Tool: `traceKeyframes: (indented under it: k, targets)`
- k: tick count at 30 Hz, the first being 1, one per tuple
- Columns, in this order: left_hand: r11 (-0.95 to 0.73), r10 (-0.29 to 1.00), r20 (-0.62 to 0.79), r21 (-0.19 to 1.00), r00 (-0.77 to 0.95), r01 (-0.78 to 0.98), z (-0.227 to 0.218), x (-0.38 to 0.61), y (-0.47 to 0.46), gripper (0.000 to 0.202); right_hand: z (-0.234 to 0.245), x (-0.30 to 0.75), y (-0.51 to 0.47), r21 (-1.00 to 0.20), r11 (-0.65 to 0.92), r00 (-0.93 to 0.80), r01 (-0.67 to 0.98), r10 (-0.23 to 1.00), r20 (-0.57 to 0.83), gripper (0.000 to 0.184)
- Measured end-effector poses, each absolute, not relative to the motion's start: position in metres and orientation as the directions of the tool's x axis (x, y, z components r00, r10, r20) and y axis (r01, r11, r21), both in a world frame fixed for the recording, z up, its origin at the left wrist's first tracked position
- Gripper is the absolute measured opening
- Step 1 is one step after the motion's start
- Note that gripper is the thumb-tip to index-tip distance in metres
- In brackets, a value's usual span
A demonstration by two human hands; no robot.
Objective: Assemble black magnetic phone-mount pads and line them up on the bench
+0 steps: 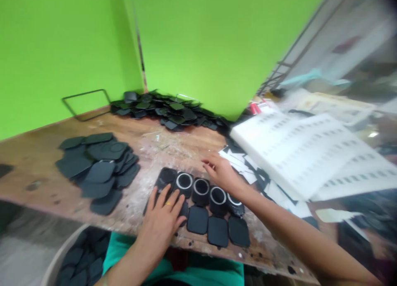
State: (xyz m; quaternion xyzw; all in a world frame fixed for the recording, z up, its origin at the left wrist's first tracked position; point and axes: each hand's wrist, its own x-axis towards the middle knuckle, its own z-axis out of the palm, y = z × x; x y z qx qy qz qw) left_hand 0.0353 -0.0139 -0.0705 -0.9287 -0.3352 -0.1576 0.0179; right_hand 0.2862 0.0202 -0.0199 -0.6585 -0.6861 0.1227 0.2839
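My left hand (pixel 166 209) lies with fingers spread over the left end of two rows of black square pads with rounded corners. In the back row, several pads, such as a ringed pad (pixel 201 187), carry a pale ring; the leftmost back pad (pixel 166 178) shows none. Plain black pads, such as one plain pad (pixel 197 219), make up the front row. My right hand (pixel 221 170) hovers just behind the ringed pads, its fingers loosely bent and apart, with nothing visible between them. My left palm hides part of the pads beneath it.
A loose pile of black pads (pixel 101 170) lies on the left of the wooden table (pixel 173 147). More pads (pixel 173 110) heap against the green wall (pixel 198 42). Printed white sheets (pixel 310 153) and paper scraps (pixel 238 164) lie at right. Below the edge stands a tub (pixel 52 265) of pads.
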Motion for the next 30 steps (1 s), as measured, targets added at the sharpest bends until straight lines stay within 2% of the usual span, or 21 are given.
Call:
traceKeyframes:
  k: [2,5,8,11,17,25,30]
  targets:
    - [-0.780,0.593,0.379,0.053,0.710,0.623,-0.080,0.034,-0.010,0.034,-0.011,0.331,0.026,-0.424,0.013,0.136,0.905,0.938,0.320,0.021]
    - [-0.792,0.549,0.441,0.006,0.709,0.610,-0.094,0.032,-0.002,0.035,0.016,0.421,0.033,-0.327,-0.255,0.375,0.910,0.842,0.387,0.022]
    - [-0.824,0.473,0.485,-0.052,0.736,0.564,-0.100,0.031,0.005,0.038,0.043,0.511,0.028,-0.288,-0.529,0.601,0.798,0.678,0.423,0.029]
    - [-0.838,0.434,0.512,-0.073,0.741,0.541,-0.102,0.029,0.007,0.039,0.056,0.575,0.020,-0.261,-0.682,0.719,0.683,0.567,0.402,0.033]
    - [-0.805,0.496,0.512,-0.032,0.701,0.593,-0.109,0.027,0.006,0.038,0.050,0.624,0.025,-0.176,-0.769,0.779,0.615,0.557,0.288,0.025]
    - [-0.834,0.403,0.516,-0.134,0.756,0.536,-0.105,0.024,0.011,0.037,0.045,0.633,0.042,-0.057,-0.789,0.778,0.612,0.587,0.226,0.030]
    - [-0.836,0.370,0.532,-0.167,0.762,0.523,-0.099,0.025,0.011,0.036,0.042,0.626,0.041,-0.050,-0.799,0.786,0.600,0.576,0.225,0.034]
